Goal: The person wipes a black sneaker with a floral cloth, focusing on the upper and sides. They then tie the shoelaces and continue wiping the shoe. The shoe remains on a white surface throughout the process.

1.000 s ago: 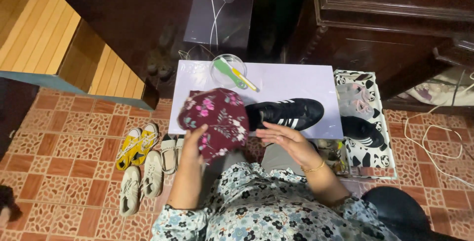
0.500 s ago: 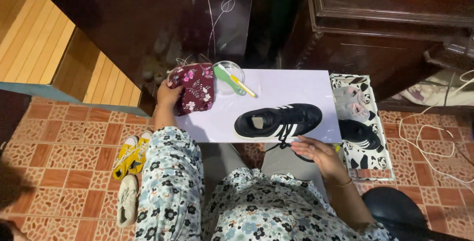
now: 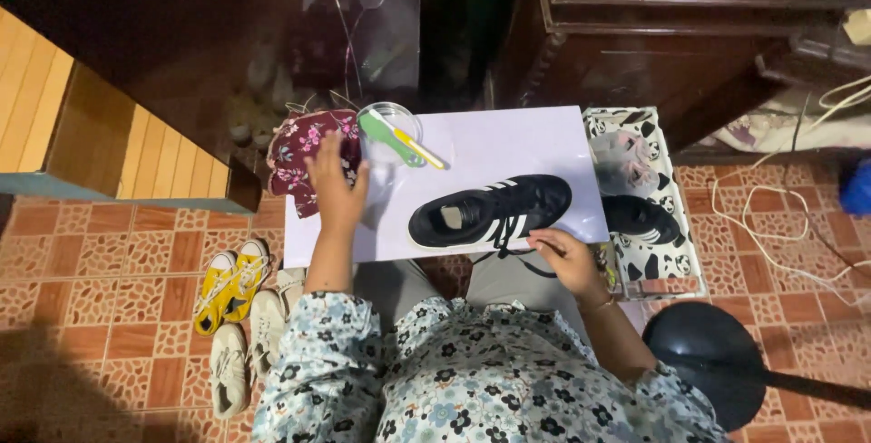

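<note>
Shoe: black with white stripes, on its side on the white board
Right hand: fingers loose, touching the shoe's edge
Left hand: spread flat on the floral cloth, beside the cup

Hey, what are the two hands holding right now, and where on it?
The left hand rests flat on the maroon floral cloth, not gripping it. The right hand touches the near edge of the black white-striped sneaker; a true grip cannot be told.

The white board lies bare between glass bowl and black sneaker (both flanking obstacles).
</note>
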